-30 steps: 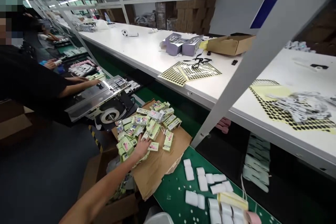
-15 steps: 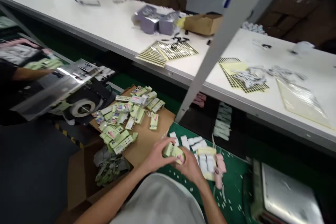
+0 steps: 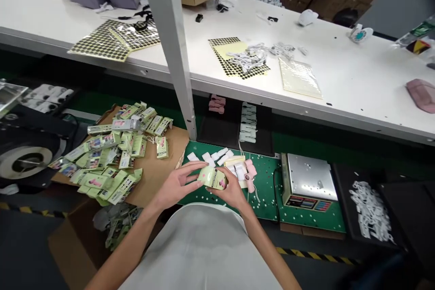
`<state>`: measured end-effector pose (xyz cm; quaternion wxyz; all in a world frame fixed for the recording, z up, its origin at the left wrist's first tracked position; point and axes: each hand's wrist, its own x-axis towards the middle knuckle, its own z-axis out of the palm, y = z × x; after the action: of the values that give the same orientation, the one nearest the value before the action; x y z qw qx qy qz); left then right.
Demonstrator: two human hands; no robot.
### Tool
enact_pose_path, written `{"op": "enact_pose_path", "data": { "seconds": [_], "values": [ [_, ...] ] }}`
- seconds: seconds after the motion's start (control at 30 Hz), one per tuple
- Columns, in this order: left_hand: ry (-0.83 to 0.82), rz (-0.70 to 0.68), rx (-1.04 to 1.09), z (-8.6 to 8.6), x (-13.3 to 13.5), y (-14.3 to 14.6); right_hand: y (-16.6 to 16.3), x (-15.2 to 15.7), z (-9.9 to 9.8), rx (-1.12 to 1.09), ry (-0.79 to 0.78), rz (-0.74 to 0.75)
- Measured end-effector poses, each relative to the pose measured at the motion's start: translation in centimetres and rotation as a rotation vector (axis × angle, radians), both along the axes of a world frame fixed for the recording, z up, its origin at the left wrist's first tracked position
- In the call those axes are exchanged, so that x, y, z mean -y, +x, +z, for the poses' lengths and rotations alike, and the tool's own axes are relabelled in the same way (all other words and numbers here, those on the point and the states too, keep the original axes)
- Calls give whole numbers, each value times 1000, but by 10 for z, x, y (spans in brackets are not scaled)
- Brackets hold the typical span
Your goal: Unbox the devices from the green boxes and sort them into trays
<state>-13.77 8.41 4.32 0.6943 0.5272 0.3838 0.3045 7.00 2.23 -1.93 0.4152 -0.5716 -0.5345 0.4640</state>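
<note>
Between my hands is a small light-green printed carton with a pink picture, tilted above the green work surface. The right hand grips its right end, with fingers closed round it. At the opposite end, the left hand has its thumb and fingertips against the carton. Behind it lie white cylindrical pieces and a pink handheld piece with a white cord. A heap of similar green cartons covers the brown cardboard on the left.
A white shelf with a grey post runs across the back. Stickers, cords and boxes lie on it. A metal-topped instrument stands right, beside a tray of white parts. Below left, an open cardboard box holds crumpled cartons.
My view has swung to the right, so the instrument and white parts show fully. The carton has turned more level in my hands. The co-worker's arm at left is out of view.
</note>
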Motion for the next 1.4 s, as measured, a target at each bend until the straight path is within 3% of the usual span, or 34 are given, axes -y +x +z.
{"op": "enact_pose_path", "data": {
  "seconds": [0.13,0.23,0.37,0.63,0.73,0.87,1.0,1.13,1.3,1.4],
  "values": [
    [-58,-53,5,-3,-3,12,11,11,10,-309,-251,136],
    [-144,49,-26,-13,-1,23,13,17,17,-598,-453,223],
    [-188,175,-49,-27,9,32,14,20,17,-838,-583,249],
    [-120,135,5,-26,21,34,18,27,14,-932,-694,355],
    [-206,185,-36,-27,24,40,4,27,21,-835,-725,263],
    [-598,478,101,-35,20,46,-11,29,37,-617,-608,44],
    [-908,644,265,-40,13,45,-6,34,56,-328,-290,-158],
    [-907,681,246,-43,15,46,-2,38,71,-24,-57,-142],
    [-880,726,236,-42,20,53,-7,37,70,32,-86,-119],
    [-858,746,211,-41,21,55,-6,37,69,186,23,-71]
  ]
}}
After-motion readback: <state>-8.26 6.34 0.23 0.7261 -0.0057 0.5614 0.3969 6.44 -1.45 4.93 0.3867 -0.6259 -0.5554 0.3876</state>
